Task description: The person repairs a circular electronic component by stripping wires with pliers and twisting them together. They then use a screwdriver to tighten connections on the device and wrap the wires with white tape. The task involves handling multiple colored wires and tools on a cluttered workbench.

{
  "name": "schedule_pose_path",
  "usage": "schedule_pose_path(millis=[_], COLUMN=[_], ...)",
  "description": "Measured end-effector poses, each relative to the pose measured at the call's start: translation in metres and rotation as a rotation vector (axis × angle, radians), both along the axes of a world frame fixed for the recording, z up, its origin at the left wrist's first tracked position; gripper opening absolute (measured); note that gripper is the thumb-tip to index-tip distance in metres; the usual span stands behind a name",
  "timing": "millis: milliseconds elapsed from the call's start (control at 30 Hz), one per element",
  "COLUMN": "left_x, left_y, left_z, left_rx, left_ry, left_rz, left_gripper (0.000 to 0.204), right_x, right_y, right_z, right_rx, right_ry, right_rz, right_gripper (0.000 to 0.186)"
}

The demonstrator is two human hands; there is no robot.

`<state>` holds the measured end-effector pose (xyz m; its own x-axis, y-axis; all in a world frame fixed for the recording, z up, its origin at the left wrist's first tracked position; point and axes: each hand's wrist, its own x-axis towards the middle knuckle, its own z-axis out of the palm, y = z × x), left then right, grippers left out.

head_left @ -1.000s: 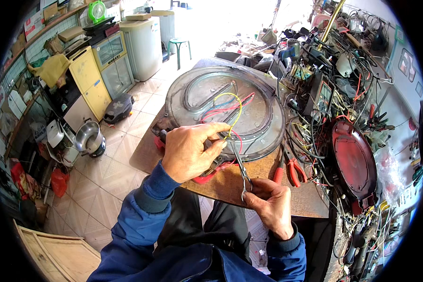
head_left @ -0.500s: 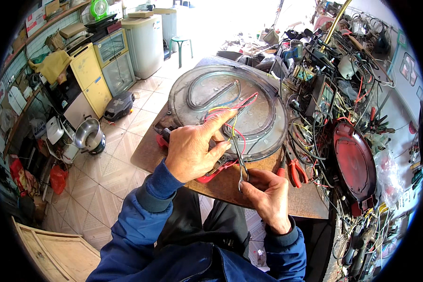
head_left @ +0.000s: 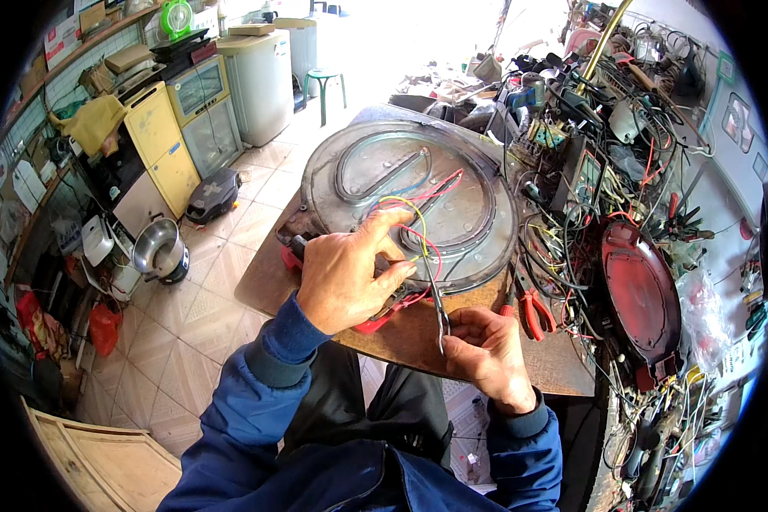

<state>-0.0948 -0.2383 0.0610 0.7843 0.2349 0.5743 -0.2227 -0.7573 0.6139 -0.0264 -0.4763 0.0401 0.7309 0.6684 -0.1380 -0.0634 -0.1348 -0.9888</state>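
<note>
A round metal heating plate (head_left: 478,183), its curved heating tube bent into loops, lies on the brown board (head_left: 538,363) in front of me. Red, blue and yellow-green wires rise from it. My left hand (head_left: 341,277) is over the plate's near left edge, thumb and fingers curled around the yellow-green wire (head_left: 423,230); its fingertips partly hide the grip. Slim silver scissors (head_left: 440,320) are in my right hand (head_left: 486,354), between thumb and fingers, their blades pointing up to the wires near my left thumb. A red wire (head_left: 436,256) loops beside the blades.
Red-handled pliers (head_left: 533,311) lie on the board at the right, near a red oval pan-like shell (head_left: 642,290). Tangled cables and parts pile up along the right side. Over the tiled floor at left are a steel pot (head_left: 160,247) and a black case (head_left: 214,194).
My left index finger has drawn back a little toward me from the wires. The scissors have turned slightly in my right hand, which has shifted a little lower. The yellow-green wire now arches more openly.
</note>
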Motion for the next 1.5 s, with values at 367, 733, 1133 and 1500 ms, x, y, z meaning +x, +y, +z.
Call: schedule_pose_path(millis=[367, 733, 1133, 1500], left_x=[0.002, 0.079, 0.154, 0.14], left_y=[-0.001, 0.003, -0.011, -0.089], left_z=[-0.001, 0.06, 0.103, 0.156], left_rx=[-0.041, 0.728, 0.782, 0.16], left_ry=[-0.024, 0.226, 0.2, 0.088], left_rz=[-0.035, -0.116, -0.234, -0.431], left_gripper=[0.029, 0.015, 0.013, 0.045], right_x=[0.003, 0.091, 0.079, 0.082], right_y=[-0.017, -0.077, -0.074, -0.082], right_z=[-0.014, -0.039, -0.041, -0.047], right_rx=[0.296, -0.624, -0.647, -0.534], right_ry=[-0.187, -1.203, -1.104, -1.174], right_rz=[-0.367, -0.726, -0.691, -0.638], right_gripper=[0.015, 0.021, 0.018, 0.013])
